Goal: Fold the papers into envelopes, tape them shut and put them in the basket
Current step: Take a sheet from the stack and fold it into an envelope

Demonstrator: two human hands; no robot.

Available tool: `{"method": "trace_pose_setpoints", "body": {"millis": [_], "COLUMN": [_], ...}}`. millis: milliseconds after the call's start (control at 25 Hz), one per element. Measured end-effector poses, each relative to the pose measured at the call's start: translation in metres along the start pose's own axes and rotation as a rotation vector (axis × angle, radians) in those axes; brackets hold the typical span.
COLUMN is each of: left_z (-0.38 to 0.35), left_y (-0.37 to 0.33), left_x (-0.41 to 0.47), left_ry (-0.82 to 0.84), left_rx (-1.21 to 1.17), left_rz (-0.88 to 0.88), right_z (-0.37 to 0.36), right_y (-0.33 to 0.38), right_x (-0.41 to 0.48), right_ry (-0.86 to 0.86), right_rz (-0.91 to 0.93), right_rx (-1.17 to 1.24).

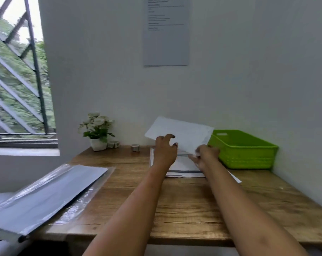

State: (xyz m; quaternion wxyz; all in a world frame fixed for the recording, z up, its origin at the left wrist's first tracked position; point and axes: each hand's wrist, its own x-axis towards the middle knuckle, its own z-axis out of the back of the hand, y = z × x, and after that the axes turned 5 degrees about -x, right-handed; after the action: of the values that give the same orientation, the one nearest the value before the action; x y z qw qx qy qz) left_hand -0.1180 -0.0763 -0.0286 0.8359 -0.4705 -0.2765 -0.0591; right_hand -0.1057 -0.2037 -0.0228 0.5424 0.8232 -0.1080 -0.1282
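A white sheet of paper point(182, 132) is lifted off the table at the far side, tilted toward the wall. My right hand point(205, 156) pinches its lower right corner. My left hand point(165, 146) reaches toward the sheet's lower left edge with fingers curled and spread, gripping nothing. Below both hands lies a stack of papers point(182, 168) on the wooden table point(175, 206). A green basket point(245, 148) stands to the right of the lifted sheet, against the wall. Two rolls of tape point(135, 147) sit at the table's back edge.
A potted white flower point(97, 132) stands at the back left corner. A clear plastic folder with grey sheets point(46, 196) overhangs the table's left front corner. A printed notice point(166, 30) hangs on the wall. A barred window point(18, 80) is at left.
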Motion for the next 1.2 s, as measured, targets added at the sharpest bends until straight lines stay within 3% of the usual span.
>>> {"method": "trace_pose_setpoints", "body": {"millis": [80,200,360,520,680,760,880,960,1200], "left_z": [-0.022,-0.034,-0.027,-0.027,-0.023,-0.02,-0.018,-0.019,-0.023], "left_y": [0.004,0.014,0.024,0.023,0.023,0.028,0.03,0.028,0.023], "left_x": [-0.004,-0.001,0.001,-0.004,-0.007,-0.008,-0.011,-0.013,-0.019], "left_ry": [0.058,0.179,0.292,0.366,0.382,0.409,0.395,0.387,0.386], "left_rx": [-0.143,-0.013,0.11,0.068,0.094,0.174,0.269,0.345,0.492], "left_rz": [0.153,0.166,0.101,0.083,0.041,0.057,0.033,-0.02,-0.149], "right_z": [0.019,0.03,0.035,0.034,0.035,0.039,0.057,0.062,0.057], "right_y": [0.001,0.009,0.018,0.018,0.014,0.015,0.016,0.012,0.018], "right_x": [0.001,-0.001,0.003,0.0,-0.004,0.002,0.01,0.01,0.0], "right_ry": [0.179,0.283,0.386,0.487,0.466,0.357,0.115,0.072,0.185], "right_rz": [-0.066,-0.107,-0.182,-0.196,-0.17,-0.045,0.267,0.231,0.218], "right_rx": [-0.288,-0.56,-0.718,-0.822,-0.817,-0.89,-1.598,-1.84,-1.715]}}
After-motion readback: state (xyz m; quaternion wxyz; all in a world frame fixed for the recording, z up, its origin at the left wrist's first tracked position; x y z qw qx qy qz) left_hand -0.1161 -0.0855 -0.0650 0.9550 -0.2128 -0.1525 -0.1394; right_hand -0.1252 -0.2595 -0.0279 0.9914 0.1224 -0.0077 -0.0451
